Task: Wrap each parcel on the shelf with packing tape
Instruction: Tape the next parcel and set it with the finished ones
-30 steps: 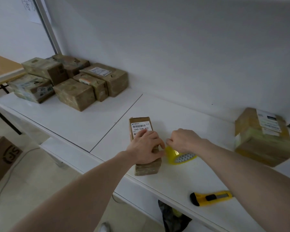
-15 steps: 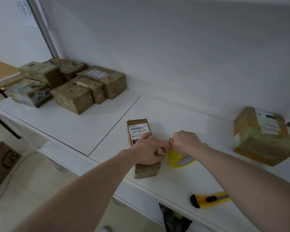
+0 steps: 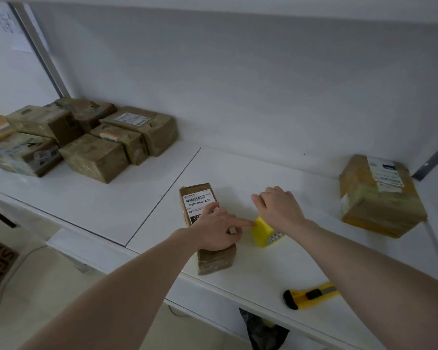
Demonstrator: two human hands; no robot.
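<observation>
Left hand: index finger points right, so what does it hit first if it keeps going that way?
The left hand rests on the small parcel; its index fingertip already seems to reach the yellow tape roll under the right hand. The roll comes first, though depth is unclear.

- The left hand [image 3: 216,229] covers the middle of the small parcel [image 3: 208,228] and the lower half of its label.
- The right hand [image 3: 281,209] hides most of the yellow tape roll [image 3: 264,232].
- The parcels' small print is unreadable.
</observation>
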